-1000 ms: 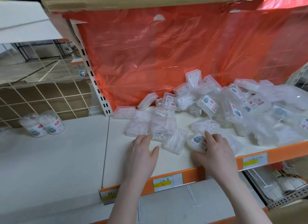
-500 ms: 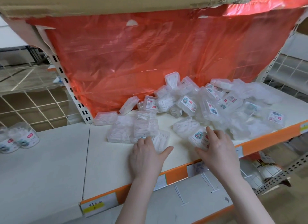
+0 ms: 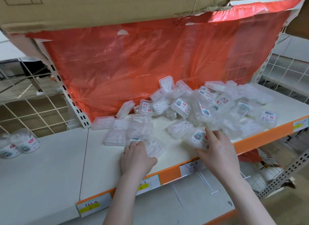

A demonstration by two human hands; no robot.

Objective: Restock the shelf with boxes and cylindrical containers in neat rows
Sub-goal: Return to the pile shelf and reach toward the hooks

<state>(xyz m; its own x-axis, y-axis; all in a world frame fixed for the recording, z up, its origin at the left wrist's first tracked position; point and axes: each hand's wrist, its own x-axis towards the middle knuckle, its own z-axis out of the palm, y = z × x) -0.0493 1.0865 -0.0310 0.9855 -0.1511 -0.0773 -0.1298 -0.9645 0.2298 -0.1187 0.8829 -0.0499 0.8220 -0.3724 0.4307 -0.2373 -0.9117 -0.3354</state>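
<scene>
Head view: white shelf (image 3: 58, 166) with orange front edge and price tags, red plastic sheet (image 3: 142, 65) hung behind as backing, torn cardboard (image 3: 108, 5) overhead, wire grid at left.

Stock: clear flat boxes lie in a loose pile (image 3: 209, 107) on the right half of the shelf, tilted every way, labels facing mixed directions. Two cylindrical containers (image 3: 18, 145) stand upright at far left, well apart from the pile.

Left hand (image 3: 135, 159): your grip is closed down on a clear box (image 3: 154, 147) at the pile's near-left edge, fingers curled over its near end. That box lies flat, long axis running diagonally, near-left to far-right.

Right hand (image 3: 217, 151): thumb and fingers hold a labelled box (image 3: 198, 138) near the front edge, label up, long axis approx. front-to-back, slightly skewed.

Step in hand, by judgement: sorting loose boxes into rows; no row formed yet. Next move calls for squaring both boxes to the front edge, label fwd, and seating them side by side on bare shelf at left.
</scene>
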